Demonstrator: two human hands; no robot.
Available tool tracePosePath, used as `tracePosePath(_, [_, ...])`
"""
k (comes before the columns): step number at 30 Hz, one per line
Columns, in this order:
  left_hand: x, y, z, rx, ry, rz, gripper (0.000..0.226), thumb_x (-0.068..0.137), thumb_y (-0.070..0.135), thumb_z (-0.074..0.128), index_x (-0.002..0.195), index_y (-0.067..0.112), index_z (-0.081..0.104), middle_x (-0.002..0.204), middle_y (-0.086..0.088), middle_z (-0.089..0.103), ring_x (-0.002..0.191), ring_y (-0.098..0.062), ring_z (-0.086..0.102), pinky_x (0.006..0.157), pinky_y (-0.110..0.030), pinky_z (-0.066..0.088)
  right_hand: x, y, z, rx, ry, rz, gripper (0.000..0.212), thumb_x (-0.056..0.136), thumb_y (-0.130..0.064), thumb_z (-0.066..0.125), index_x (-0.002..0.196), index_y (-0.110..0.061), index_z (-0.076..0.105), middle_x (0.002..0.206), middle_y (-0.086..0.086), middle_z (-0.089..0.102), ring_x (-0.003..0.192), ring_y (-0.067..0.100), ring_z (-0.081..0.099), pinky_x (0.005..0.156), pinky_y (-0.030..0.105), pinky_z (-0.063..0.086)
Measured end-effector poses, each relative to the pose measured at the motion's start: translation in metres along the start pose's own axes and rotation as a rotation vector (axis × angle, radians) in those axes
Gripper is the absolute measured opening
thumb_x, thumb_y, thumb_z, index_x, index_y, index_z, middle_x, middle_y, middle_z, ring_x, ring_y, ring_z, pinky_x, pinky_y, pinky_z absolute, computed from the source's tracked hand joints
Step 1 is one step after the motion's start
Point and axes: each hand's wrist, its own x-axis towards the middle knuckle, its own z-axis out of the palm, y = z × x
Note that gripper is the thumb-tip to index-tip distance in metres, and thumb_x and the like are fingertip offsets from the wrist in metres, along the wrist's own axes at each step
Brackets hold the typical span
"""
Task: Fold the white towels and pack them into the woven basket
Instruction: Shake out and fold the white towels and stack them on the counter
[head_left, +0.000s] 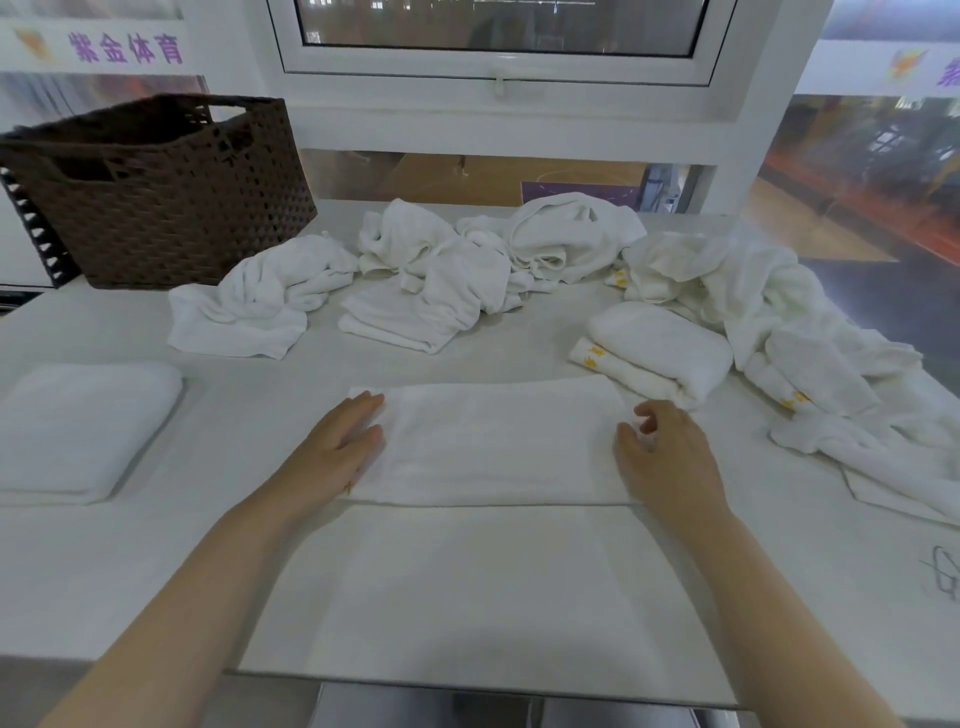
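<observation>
At the near edge of the worktop (156, 571) a long white towel (493, 587) lies flat in front of you, and its far part is folded back over itself into a band (493, 441). Your left hand (337, 447) rests on the left end of this band with the fingers straight and spread, palm down, so this grip only presses the cloth and does not close on it. Your right hand (670, 452) is at the right end of the band; its fingers are bent downward onto the towel's edge, but you cannot tell from this view if this grip really pinches the cloth or only touches it. The band lies between your two hands.

At the left edge of the worktop a folded towel (83, 426) lies alone, well apart from your left hand. Near the right hand, just beyond it, is a second folded towel (660, 353) with small yellow marks at its corner. Along the far edge lie crumpled towels (436, 270) in several heaps, and one more heap (810, 338) spreads toward the right edge. The woven basket (166, 208), dark brown, stands at the far left corner, well apart from both hands. What is inside it is not visible.
</observation>
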Motion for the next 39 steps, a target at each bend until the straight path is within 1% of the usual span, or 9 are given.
tracePosePath(6, [-0.022, -0.018, 0.001, 0.203, 0.120, 0.095, 0.039, 0.103, 0.035, 0.045, 0.141, 0.038, 0.044, 0.148, 0.024, 0.032, 0.144, -0.003, 0.023, 0.114, -0.021, 0.016, 0.002, -0.004, -0.021, -0.309, -0.341, 0.143, 0.055, 0.084, -0.067, 0.052, 0.067, -0.015, 0.046, 0.071, -0.001, 0.052, 0.069, 0.019, 0.051, 0.058, 0.032, 0.034])
tracePosePath(12, [-0.036, -0.024, 0.009, 0.433, 0.297, 0.114, 0.043, 0.103, 0.036, 0.040, 0.142, 0.021, 0.049, 0.148, 0.005, 0.047, 0.136, -0.014, 0.040, 0.106, -0.023, 0.028, -0.003, -0.018, -0.020, -0.319, -0.333, 0.117, 0.042, 0.089, -0.054, 0.054, 0.070, -0.021, 0.039, 0.079, -0.001, 0.052, 0.080, 0.023, 0.053, 0.064, 0.034, 0.038])
tracePosePath(18, [-0.042, -0.022, 0.010, 0.444, 0.280, 0.169, 0.058, 0.096, 0.047, 0.025, 0.137, 0.018, 0.054, 0.135, 0.003, 0.058, 0.126, -0.018, 0.049, 0.102, -0.025, 0.033, 0.009, -0.063, -0.025, -0.126, -0.173, 0.109, 0.015, 0.090, -0.025, 0.054, 0.096, -0.011, 0.053, 0.084, 0.009, 0.064, 0.060, 0.029, 0.069, 0.070, 0.038, 0.056])
tracePosePath(22, [-0.044, -0.022, 0.004, 0.182, 0.292, 0.110, 0.043, 0.104, 0.038, 0.028, 0.132, 0.031, 0.058, 0.126, 0.014, 0.063, 0.116, -0.008, 0.056, 0.097, -0.023, 0.040, 0.012, -0.119, -0.019, -0.108, 0.049, -0.073, 0.027, 0.093, -0.019, 0.053, 0.117, -0.008, 0.053, 0.105, 0.018, 0.063, 0.094, 0.037, 0.061, 0.072, 0.033, 0.041])
tracePosePath(26, [-0.050, -0.010, -0.002, -0.101, 0.307, -0.031, 0.048, 0.106, 0.029, 0.027, 0.099, 0.065, 0.059, 0.103, 0.038, 0.064, 0.102, 0.012, 0.058, 0.091, -0.020, 0.044, -0.001, -0.184, 0.008, -0.067, 0.099, -0.358, 0.026, 0.091, -0.009, 0.050, 0.117, -0.010, 0.050, 0.106, 0.011, 0.060, 0.096, 0.031, 0.057, 0.071, 0.032, 0.032])
tracePosePath(28, [-0.052, -0.009, -0.002, -0.183, 0.311, -0.068, 0.042, 0.104, 0.033, 0.029, 0.102, 0.063, 0.058, 0.103, 0.042, 0.062, 0.105, 0.015, 0.056, 0.096, -0.023, 0.043, -0.017, -0.208, 0.028, -0.029, 0.052, -0.471, 0.027, 0.092, -0.009, 0.050, 0.119, -0.013, 0.048, 0.107, 0.008, 0.058, 0.092, 0.026, 0.054, 0.069, 0.031, 0.031])
tracePosePath(31, [-0.050, -0.011, -0.003, -0.331, 0.336, -0.095, 0.044, 0.091, 0.046, 0.031, 0.123, 0.040, 0.061, 0.114, 0.028, 0.065, 0.113, 0.004, 0.057, 0.108, -0.032, 0.042, -0.049, -0.226, 0.060, 0.019, -0.074, -0.592, 0.036, 0.093, -0.004, 0.048, 0.126, -0.016, 0.045, 0.113, 0.007, 0.057, 0.097, 0.025, 0.054, 0.071, 0.033, 0.037])
tracePosePath(34, [-0.048, -0.013, -0.005, -0.317, 0.325, -0.087, 0.042, 0.094, 0.047, 0.030, 0.117, 0.040, 0.064, 0.112, 0.018, 0.070, 0.112, -0.005, 0.062, 0.106, -0.042, 0.044, -0.076, -0.219, 0.090, 0.036, -0.213, -0.695, 0.041, 0.092, -0.001, 0.049, 0.130, -0.015, 0.044, 0.112, 0.007, 0.057, 0.102, 0.024, 0.053, 0.080, 0.036, 0.044])
tracePosePath(39, [-0.048, -0.016, -0.005, -0.311, 0.333, -0.067, 0.036, 0.100, 0.041, 0.032, 0.117, 0.048, 0.063, 0.116, 0.019, 0.068, 0.112, -0.001, 0.061, 0.104, -0.038, 0.045, -0.094, -0.187, 0.113, -0.032, -0.124, -0.885, 0.033, 0.076, 0.002, 0.063, 0.106, -0.010, 0.059, 0.079, 0.002, 0.059, 0.069, 0.022, 0.052, 0.057, 0.028, 0.031])
